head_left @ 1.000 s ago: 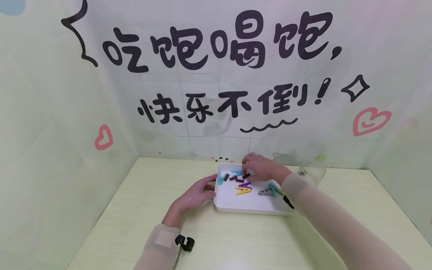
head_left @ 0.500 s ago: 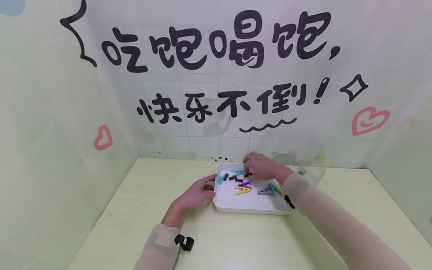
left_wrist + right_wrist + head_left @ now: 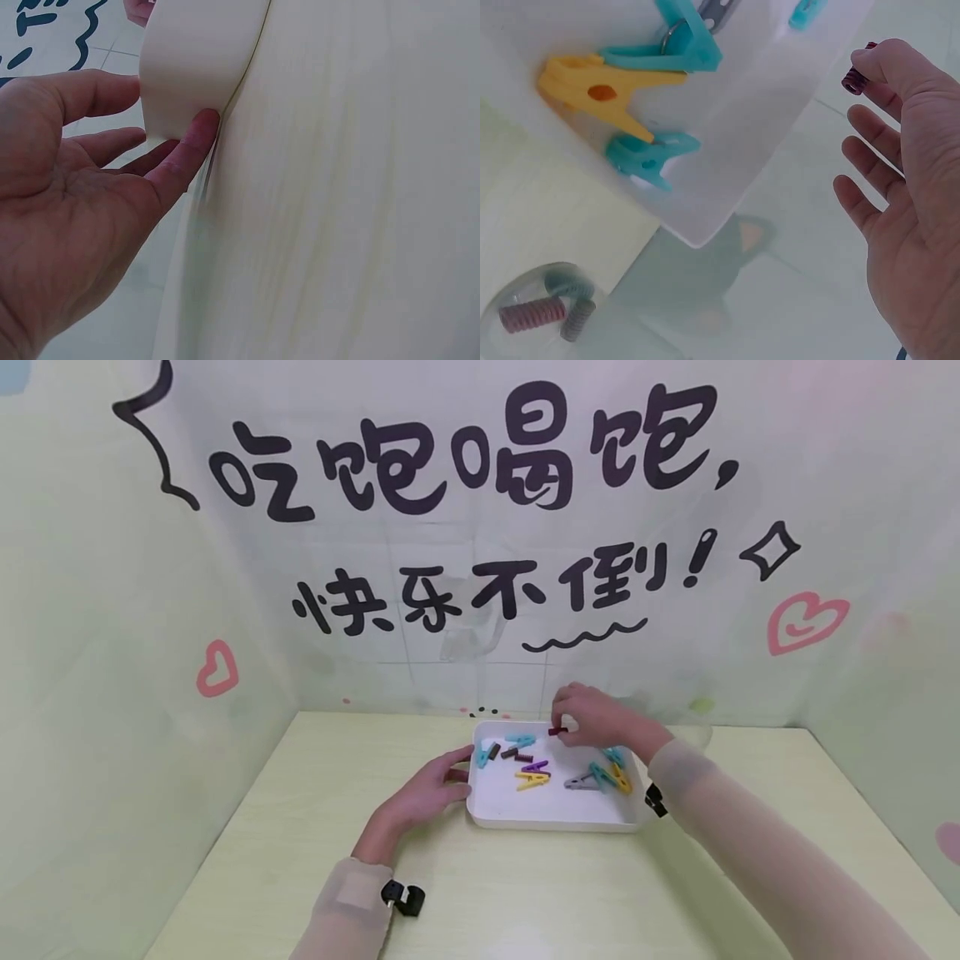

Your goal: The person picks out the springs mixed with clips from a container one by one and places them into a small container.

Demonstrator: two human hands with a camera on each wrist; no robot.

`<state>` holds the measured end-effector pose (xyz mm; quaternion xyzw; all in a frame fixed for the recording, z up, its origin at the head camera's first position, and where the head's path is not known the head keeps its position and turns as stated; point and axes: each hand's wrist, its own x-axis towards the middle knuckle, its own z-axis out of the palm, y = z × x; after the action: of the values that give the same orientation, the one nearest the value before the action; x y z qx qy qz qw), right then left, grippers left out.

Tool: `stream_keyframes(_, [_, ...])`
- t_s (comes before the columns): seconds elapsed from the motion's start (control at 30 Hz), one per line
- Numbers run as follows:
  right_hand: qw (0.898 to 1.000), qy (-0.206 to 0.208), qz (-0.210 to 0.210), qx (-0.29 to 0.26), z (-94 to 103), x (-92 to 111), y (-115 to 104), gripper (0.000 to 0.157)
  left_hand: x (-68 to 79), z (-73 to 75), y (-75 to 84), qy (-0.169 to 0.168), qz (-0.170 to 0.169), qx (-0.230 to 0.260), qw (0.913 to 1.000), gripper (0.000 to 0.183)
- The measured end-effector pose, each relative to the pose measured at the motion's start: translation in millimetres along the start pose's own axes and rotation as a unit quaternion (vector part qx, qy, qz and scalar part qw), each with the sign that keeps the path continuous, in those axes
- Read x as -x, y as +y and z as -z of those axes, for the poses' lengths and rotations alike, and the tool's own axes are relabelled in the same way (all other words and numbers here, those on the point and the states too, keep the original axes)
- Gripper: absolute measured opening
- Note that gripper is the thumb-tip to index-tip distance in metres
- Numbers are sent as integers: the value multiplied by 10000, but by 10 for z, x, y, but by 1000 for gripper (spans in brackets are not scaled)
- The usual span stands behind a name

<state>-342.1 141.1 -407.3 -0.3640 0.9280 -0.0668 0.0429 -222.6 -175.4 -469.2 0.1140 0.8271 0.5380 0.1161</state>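
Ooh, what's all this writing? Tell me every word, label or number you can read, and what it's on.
"吃饱喝饱,": black upper line on the printed backdrop.
"快乐不倒!": black lower line, same backdrop.
Black strokes in the left wrist view: cut off, unreadable.
White tray, clips and springs: no lettering I can make out.
No numbers visible.

The person's left arm (image 3: 348, 893) reached forward, the left hand (image 3: 427, 789) palm inward, its fingers (image 3: 112, 145) almost straight. From where I stood, the right arm (image 3: 772, 852) angled in farther; on the right hand (image 3: 596, 718), thumb (image 3: 904, 64) and forefinger (image 3: 883, 99) pinched while the remaining fingers (image 3: 871, 159) fanned loosely.
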Motion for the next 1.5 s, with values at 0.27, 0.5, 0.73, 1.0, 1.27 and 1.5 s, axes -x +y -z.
stream_keyframes(0.27, [9992, 332, 164, -135, 175, 181, 56, 8, -11, 12, -10, -25, 12, 67, 10000, 67])
stream_keyframes(0.5, [9976, 582, -55, -372, 260, 404, 181, 10, -30, 8, -18, -91, 26, 26, 10000, 67])
stream_keyframes(0.73, [9948, 876, -184, -485, 325, 663, 329, 9, -28, 8, -20, -104, 39, 68, 9999, 67])
stream_keyframes(1.0, [9927, 988, -395, -564, 322, 931, 551, 7, -23, 5, -13, -143, 48, 122, 9998, 67])
stream_keyframes(1.27, [9893, 1245, -481, -597, 321, 1168, 761, 10, -19, 7, -13, -158, -5, 186, 9997, 67])
stream_keyframes(1.5, [9852, 1410, -675, -699, 301, 1346, 900, 11, -36, -5, -27, -113, 25, 160, 9998, 67])
